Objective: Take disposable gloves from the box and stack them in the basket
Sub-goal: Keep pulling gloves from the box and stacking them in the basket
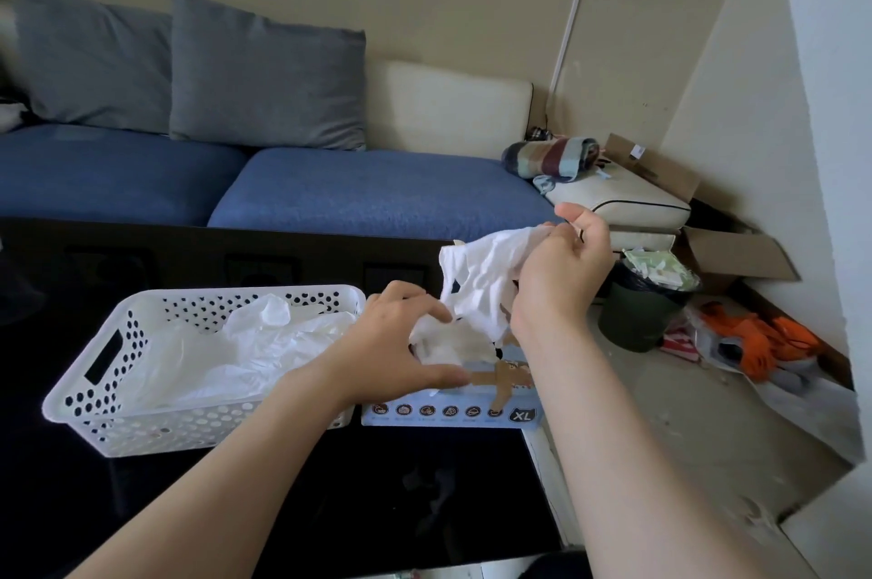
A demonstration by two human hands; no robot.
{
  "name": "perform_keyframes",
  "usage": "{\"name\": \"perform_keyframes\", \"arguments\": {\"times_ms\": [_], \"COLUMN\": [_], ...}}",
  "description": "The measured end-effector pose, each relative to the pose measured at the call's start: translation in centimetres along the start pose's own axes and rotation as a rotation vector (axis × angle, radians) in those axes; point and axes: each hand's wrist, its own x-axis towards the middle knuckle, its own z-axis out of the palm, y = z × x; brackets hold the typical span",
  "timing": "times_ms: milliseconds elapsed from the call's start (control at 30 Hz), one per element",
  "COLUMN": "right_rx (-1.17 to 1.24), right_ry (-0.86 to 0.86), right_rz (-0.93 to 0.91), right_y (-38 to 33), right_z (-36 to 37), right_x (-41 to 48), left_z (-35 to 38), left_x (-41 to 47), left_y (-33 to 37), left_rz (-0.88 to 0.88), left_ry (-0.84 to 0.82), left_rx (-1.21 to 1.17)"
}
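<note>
1. Currently, in the head view, the right hand (561, 269) pinches a crumpled translucent white disposable glove (481, 271) by its edge, lifted above the pale blue cardboard glove box (448, 415) marked XL.
2. The left hand (394, 345) grips that box's top, thumb on the near edge, fingers curved over the opening where more gloves bulge out.
3. The box stands on the glossy black table (330, 507), just beside the right end of the white perforated plastic basket (89, 394), which holds a loose pile of gloves (226, 352).
</note>
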Motion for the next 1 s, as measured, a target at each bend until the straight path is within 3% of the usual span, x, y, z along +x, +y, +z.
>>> {"name": "perform_keyframes", "arguments": {"times_ms": [167,333,467,667,867,1000], "right_rx": [0.145,0.216,0.261,0.366,0.462,0.501], "right_ry": [-0.017,-0.139,-0.214,-0.252,-0.326,-0.29], "right_rz": [0.16,0.295,0.407,0.612,0.724,0.759], "right_y": [-1.7,-2.7,-3.5,-4.7,-5.2,-5.1], "right_z": [0.8,1.5,2.2,2.9,3.3,3.6], "right_x": [-1.5,-3.5,-5.1,-7.5,-8.8,-9.3], "left_z": [-2.4,-3.8,-4.9,-6.2,-6.8,-7.6], "left_x": [-0.7,-1.6,-2.7,-3.3,-4.5,-4.7], "left_y": [1.2,1.5,1.7,0.5,0.2,-0.5], "left_rz": [-0.053,-0.092,-0.205,-0.204,-0.2,-0.324], "left_ry": [0.104,0.171,0.258,0.478,0.298,0.37], "left_rx": [-0.266,-0.623,-0.514,-0.321,-0.239,-0.229]}}
